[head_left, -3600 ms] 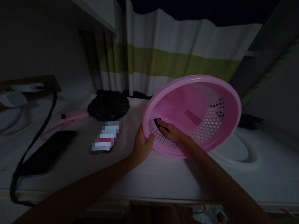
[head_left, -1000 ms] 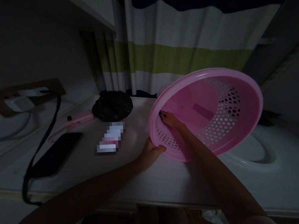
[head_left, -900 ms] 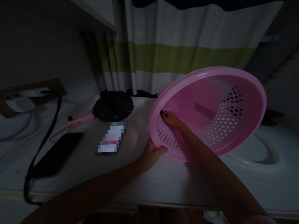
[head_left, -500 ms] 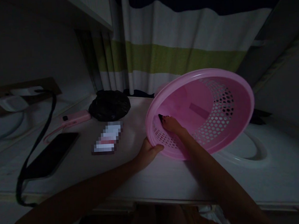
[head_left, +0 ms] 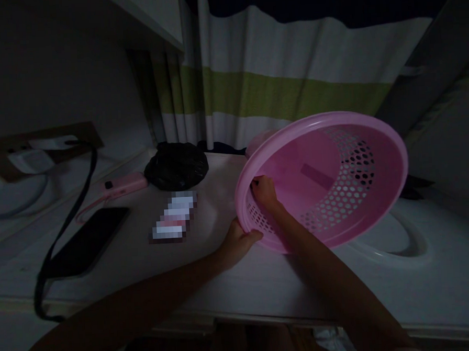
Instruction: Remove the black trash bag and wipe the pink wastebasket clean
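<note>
Pink basket (head_left: pixel 336 175) is being held tilted on its lower edge on the white table (head_left: pixel 240 280), open side turned toward the camera. Left hand (head_left: pixel 238 243) is being closed around the lower-left rim, thumb over the lip. Right hand (head_left: pixel 263 190) is being pressed inside, against the perforated wall just above that grip; fingers are curled, and whether something dark is being pinched cannot be told in the dim light. Both hands are lying at the basket's left side, the right one deeper in. Further left, a dark phone (head_left: pixel 89 240) and a black bag (head_left: pixel 177 165) are lying apart. Forearms are being cut off below.
</note>
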A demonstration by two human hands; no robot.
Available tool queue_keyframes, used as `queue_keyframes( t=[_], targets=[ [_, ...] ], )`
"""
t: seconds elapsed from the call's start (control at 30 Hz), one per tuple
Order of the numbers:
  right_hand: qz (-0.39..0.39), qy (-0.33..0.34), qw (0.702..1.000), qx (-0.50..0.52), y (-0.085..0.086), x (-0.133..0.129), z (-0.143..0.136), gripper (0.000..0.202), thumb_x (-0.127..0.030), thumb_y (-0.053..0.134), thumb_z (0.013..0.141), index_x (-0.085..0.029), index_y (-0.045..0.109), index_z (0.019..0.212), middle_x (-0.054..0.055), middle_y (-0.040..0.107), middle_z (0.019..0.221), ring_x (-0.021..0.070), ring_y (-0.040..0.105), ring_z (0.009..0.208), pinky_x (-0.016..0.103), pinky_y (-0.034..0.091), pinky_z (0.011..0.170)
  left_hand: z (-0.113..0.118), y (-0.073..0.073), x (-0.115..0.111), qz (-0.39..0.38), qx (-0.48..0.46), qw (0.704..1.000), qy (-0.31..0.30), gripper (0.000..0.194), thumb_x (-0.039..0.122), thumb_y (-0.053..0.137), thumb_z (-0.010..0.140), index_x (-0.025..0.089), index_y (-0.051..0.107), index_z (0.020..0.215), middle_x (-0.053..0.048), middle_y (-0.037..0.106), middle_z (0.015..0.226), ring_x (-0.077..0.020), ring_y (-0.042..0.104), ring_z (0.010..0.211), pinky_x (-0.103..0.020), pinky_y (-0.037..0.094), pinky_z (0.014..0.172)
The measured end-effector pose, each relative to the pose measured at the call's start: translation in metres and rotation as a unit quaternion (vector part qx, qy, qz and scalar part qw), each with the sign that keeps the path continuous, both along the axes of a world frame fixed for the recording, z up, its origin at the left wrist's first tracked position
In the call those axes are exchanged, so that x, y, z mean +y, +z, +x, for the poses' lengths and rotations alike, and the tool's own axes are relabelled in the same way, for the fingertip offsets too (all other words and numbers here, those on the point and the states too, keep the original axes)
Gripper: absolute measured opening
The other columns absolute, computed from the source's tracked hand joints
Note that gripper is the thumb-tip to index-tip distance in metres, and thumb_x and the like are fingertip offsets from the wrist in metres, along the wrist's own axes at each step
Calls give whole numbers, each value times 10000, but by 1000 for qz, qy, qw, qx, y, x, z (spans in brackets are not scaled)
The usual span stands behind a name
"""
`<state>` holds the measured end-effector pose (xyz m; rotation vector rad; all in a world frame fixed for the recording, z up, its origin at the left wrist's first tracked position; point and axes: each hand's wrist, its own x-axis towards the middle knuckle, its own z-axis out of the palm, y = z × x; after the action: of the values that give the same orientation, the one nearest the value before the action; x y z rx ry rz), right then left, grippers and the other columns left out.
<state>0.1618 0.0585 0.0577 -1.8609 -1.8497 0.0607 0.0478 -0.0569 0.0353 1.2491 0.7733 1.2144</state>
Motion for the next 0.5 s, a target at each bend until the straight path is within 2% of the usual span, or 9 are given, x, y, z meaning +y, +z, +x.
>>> queue_keyframes(
  t=[0.13, 0.27, 0.4, 0.5],
  targets=[
    [-9, -32, 999, -40, -1, 22, 2, 333, -193, 369, 840, -89, 633, 1015, 179, 643, 985, 248, 599, 919, 294, 427, 750, 0, 1, -4, -5, -1, 1000, -15, 283, 113, 579, 555, 147, 590, 836, -37, 623, 845, -209, 548, 868, -340, 430, 823],
    [-22, -42, 994, -94, -2, 35, 4, 325, -213, 364, 857, -93, 623, 1013, 177, 631, 1008, 241, 586, 947, 303, 419, 774, -1, 4, -6, -10, 9, 1000, -14, 283, 120, 580, 559, 138, 581, 841, -46, 619, 881, -209, 540, 898, -344, 424, 836],
    [-32, -62, 992, -106, -6, 35, 10, 349, -277, 354, 871, -92, 617, 1006, 173, 630, 999, 234, 584, 947, 297, 422, 779, -1, 4, -5, -4, 19, 1000, -21, 252, 124, 576, 569, 130, 586, 821, -51, 622, 861, -211, 540, 904, -347, 428, 836],
    [-48, -68, 991, -108, -9, 28, 18, 347, -295, 363, 866, -109, 625, 996, 162, 638, 975, 230, 588, 942, 291, 422, 783, -1, 3, -3, -3, 15, 1000, -22, 320, 126, 583, 571, 128, 587, 891, -56, 625, 916, -204, 549, 896, -350, 428, 845]
  ],
)
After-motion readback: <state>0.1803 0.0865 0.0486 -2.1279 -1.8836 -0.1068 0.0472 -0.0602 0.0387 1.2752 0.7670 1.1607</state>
